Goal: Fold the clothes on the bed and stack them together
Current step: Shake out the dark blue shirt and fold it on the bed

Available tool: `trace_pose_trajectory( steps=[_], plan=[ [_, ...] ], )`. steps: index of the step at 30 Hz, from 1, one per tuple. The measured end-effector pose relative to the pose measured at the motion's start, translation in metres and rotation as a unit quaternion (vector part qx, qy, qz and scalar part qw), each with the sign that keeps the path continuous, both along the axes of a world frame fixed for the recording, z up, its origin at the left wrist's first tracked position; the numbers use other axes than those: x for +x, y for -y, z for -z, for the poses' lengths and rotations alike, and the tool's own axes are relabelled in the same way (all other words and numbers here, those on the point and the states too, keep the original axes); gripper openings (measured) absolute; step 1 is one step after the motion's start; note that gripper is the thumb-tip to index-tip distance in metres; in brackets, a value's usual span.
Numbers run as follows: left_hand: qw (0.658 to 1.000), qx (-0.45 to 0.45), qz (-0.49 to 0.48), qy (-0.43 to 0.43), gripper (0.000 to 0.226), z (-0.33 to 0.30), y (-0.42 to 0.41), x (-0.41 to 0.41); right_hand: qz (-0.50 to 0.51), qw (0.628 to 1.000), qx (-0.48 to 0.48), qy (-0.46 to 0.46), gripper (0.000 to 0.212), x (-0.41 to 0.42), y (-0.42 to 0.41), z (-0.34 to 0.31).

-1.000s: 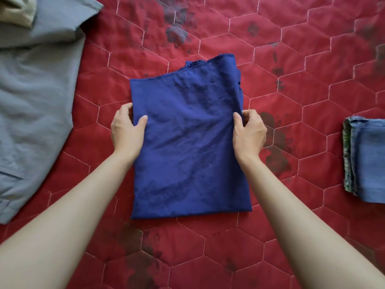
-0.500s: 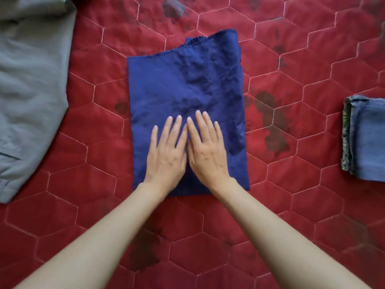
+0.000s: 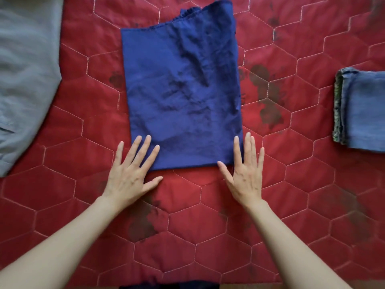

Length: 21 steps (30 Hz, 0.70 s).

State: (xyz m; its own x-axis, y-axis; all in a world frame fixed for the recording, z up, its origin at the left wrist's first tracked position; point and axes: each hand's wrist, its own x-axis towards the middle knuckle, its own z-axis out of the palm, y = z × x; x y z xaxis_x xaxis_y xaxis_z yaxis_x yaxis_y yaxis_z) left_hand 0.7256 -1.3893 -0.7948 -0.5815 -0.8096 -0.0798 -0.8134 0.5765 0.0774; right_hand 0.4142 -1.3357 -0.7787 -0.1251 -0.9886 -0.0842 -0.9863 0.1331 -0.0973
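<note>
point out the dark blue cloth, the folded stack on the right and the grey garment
dark blue cloth [image 3: 183, 90]: head view, creased middle
folded stack [image 3: 366, 109]: head view, top blue layer
grey garment [image 3: 27, 80]: head view, broad flat part

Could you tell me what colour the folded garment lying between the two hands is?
The folded garment is deep navy blue, plain, seen best in the head view.

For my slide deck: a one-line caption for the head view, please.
Both open hands, left hand and right hand, at the near corners of a folded navy garment on a red quilt.
</note>
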Motion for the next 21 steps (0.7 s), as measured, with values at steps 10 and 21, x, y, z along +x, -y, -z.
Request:
trace_pose_trajectory(
  steps=[10, 21],
  plan=[
    [0.988, -0.095, 0.092, -0.085, 0.036, -0.014, 0.026, -0.015, -0.204, 0.969, -0.137, -0.001, 0.046, 0.001, 0.024, -0.005],
    [0.979, -0.071, 0.122, -0.149, 0.025, -0.038, -0.015, 0.007, -0.167, 0.977, -0.118, 0.061, 0.017, 0.005, -0.015, -0.026]
  ],
)
